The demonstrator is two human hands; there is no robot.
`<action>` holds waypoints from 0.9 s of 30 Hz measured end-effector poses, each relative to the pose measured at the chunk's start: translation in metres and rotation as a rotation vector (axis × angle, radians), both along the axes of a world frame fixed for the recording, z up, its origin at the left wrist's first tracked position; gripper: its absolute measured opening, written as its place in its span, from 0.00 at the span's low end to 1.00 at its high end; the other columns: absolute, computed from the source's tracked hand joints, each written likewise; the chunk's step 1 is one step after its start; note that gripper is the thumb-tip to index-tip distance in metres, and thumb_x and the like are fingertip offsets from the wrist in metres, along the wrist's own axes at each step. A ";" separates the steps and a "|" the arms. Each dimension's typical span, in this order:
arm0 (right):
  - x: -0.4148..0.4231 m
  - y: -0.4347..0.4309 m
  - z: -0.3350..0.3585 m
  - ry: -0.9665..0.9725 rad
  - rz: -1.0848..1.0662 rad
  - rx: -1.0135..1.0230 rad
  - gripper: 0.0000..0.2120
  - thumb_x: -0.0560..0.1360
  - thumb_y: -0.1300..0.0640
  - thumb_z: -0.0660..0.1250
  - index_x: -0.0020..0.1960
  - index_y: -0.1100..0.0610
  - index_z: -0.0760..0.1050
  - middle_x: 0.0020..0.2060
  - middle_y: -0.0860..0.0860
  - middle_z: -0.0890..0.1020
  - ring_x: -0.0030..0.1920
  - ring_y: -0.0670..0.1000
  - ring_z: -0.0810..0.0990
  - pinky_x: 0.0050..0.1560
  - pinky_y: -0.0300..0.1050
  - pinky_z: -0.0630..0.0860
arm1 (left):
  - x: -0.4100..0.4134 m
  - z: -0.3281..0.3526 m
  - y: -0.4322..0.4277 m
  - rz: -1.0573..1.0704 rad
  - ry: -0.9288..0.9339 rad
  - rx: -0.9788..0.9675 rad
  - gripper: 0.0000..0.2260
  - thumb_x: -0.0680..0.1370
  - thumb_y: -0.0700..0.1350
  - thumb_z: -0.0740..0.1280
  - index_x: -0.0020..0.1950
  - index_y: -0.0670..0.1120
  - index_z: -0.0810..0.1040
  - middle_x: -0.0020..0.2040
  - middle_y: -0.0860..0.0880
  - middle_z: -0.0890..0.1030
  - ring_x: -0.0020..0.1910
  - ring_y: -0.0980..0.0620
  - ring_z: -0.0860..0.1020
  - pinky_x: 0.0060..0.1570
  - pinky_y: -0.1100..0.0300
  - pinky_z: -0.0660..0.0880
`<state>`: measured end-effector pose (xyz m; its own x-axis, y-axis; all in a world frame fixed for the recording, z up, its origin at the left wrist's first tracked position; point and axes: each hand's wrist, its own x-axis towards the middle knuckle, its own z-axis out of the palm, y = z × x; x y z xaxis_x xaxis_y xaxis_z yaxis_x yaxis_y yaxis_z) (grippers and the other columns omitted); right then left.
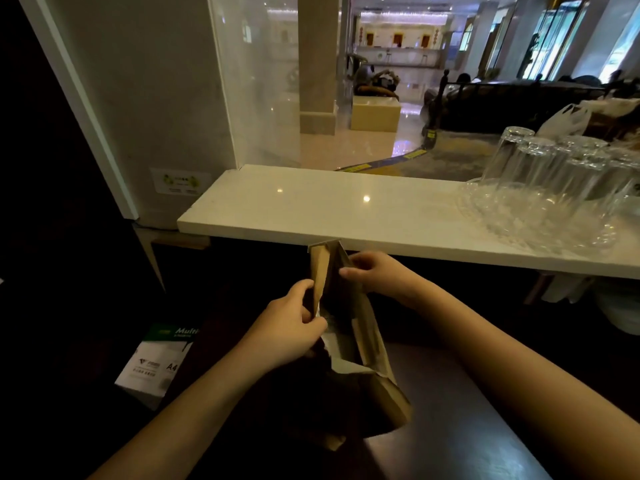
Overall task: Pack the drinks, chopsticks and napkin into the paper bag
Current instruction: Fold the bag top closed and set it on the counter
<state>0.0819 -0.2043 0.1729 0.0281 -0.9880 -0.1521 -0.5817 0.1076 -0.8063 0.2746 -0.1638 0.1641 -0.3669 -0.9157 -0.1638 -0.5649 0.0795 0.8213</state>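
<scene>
Item: brown paper bag, creased, standing on a dark tabletop just below the near edge of a white stone counter ledge. Mouth upward and partly spread; interior dark, with something pale showing inside, too dim to identify.

Left hand: at the bag's left rim, fingers closed in a pinch on the paper edge, thumb curled inward.

Right hand: at the bag's upper right rim, fingertips closed on the paper near the top corner. Both forearms reach in from the lower edge of the view.

Drinks, chopsticks: not identifiable in the view.

Other items: a cluster of clear drinking glasses, upturned, at the right end of the white ledge, well apart from the bag. A white and green box of A4 paper low at the left, beside the tabletop. A white plastic bag behind the glasses. Glass partition at the left, bright lobby beyond.
</scene>
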 end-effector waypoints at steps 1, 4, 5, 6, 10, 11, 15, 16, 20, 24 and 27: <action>-0.003 0.009 -0.002 0.037 -0.035 0.023 0.11 0.74 0.48 0.65 0.54 0.52 0.73 0.43 0.47 0.80 0.44 0.47 0.81 0.35 0.35 0.75 | 0.003 0.001 -0.002 -0.014 0.001 0.009 0.32 0.73 0.45 0.66 0.71 0.61 0.54 0.42 0.50 0.81 0.38 0.55 0.82 0.35 0.64 0.80; -0.012 0.042 -0.014 0.142 -0.159 0.127 0.14 0.74 0.47 0.65 0.53 0.53 0.68 0.41 0.49 0.78 0.40 0.48 0.81 0.31 0.38 0.79 | 0.011 0.003 -0.008 -0.042 -0.025 -0.001 0.32 0.73 0.46 0.65 0.70 0.65 0.53 0.40 0.49 0.80 0.36 0.53 0.82 0.33 0.63 0.80; -0.012 0.053 -0.019 0.157 -0.147 0.147 0.12 0.74 0.48 0.66 0.51 0.53 0.69 0.42 0.50 0.78 0.41 0.49 0.81 0.36 0.42 0.81 | 0.011 0.003 -0.008 -0.045 -0.019 0.013 0.31 0.73 0.46 0.65 0.69 0.65 0.54 0.39 0.49 0.80 0.35 0.53 0.82 0.31 0.63 0.79; -0.010 0.060 -0.022 0.171 -0.110 0.144 0.09 0.74 0.50 0.66 0.48 0.53 0.70 0.41 0.49 0.78 0.41 0.49 0.81 0.39 0.42 0.81 | 0.010 0.003 -0.007 -0.052 0.004 0.047 0.31 0.73 0.45 0.65 0.69 0.65 0.55 0.39 0.48 0.79 0.34 0.53 0.81 0.30 0.63 0.79; 0.003 0.055 -0.016 0.155 -0.059 -0.004 0.03 0.75 0.55 0.64 0.43 0.52 0.71 0.35 0.45 0.75 0.34 0.42 0.76 0.29 0.32 0.70 | -0.005 0.005 -0.002 -0.082 0.156 0.122 0.26 0.74 0.42 0.64 0.66 0.63 0.61 0.35 0.49 0.77 0.31 0.55 0.82 0.29 0.62 0.79; 0.004 0.049 -0.012 0.155 -0.082 -0.031 0.03 0.75 0.55 0.63 0.44 0.54 0.71 0.35 0.46 0.75 0.34 0.45 0.76 0.30 0.34 0.71 | -0.011 0.006 0.000 -0.063 0.205 0.122 0.25 0.74 0.41 0.63 0.65 0.63 0.62 0.34 0.50 0.76 0.30 0.55 0.82 0.28 0.61 0.79; 0.002 0.029 0.007 0.293 0.058 -0.072 0.08 0.76 0.57 0.62 0.50 0.61 0.74 0.40 0.52 0.76 0.43 0.52 0.76 0.45 0.48 0.75 | -0.040 -0.001 0.018 -0.033 0.368 0.168 0.25 0.74 0.38 0.64 0.60 0.65 0.60 0.32 0.52 0.79 0.30 0.52 0.83 0.31 0.54 0.81; 0.000 0.027 0.012 0.336 0.148 -0.075 0.07 0.76 0.57 0.62 0.50 0.60 0.74 0.41 0.51 0.76 0.44 0.51 0.75 0.46 0.48 0.73 | -0.050 -0.005 0.025 -0.027 0.405 0.155 0.24 0.74 0.38 0.64 0.59 0.63 0.60 0.33 0.51 0.79 0.31 0.51 0.83 0.33 0.51 0.82; -0.007 0.027 0.026 0.413 0.395 -0.034 0.04 0.76 0.59 0.61 0.46 0.53 0.73 0.42 0.48 0.76 0.45 0.48 0.75 0.48 0.43 0.71 | -0.083 -0.017 0.044 0.013 0.495 0.084 0.24 0.75 0.39 0.63 0.65 0.56 0.57 0.40 0.49 0.77 0.39 0.49 0.83 0.43 0.49 0.82; -0.019 0.031 0.028 0.403 0.364 -0.011 0.10 0.77 0.56 0.62 0.56 0.55 0.77 0.51 0.51 0.81 0.53 0.49 0.78 0.57 0.46 0.73 | -0.054 -0.014 0.030 -0.177 0.271 -0.466 0.22 0.75 0.43 0.65 0.64 0.60 0.64 0.50 0.54 0.75 0.50 0.57 0.76 0.51 0.59 0.78; -0.029 0.042 0.021 0.339 0.346 0.033 0.12 0.77 0.52 0.61 0.60 0.48 0.76 0.52 0.45 0.81 0.52 0.45 0.78 0.53 0.38 0.72 | -0.007 -0.014 -0.002 -0.334 -0.166 -0.857 0.28 0.73 0.54 0.65 0.70 0.61 0.58 0.66 0.51 0.67 0.66 0.58 0.60 0.67 0.57 0.60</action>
<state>0.0530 -0.1626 0.1943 0.2973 -0.9240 -0.2404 -0.8171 -0.1160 -0.5647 0.2673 -0.1656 0.1497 -0.6651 -0.5998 0.4449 -0.5089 0.8000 0.3178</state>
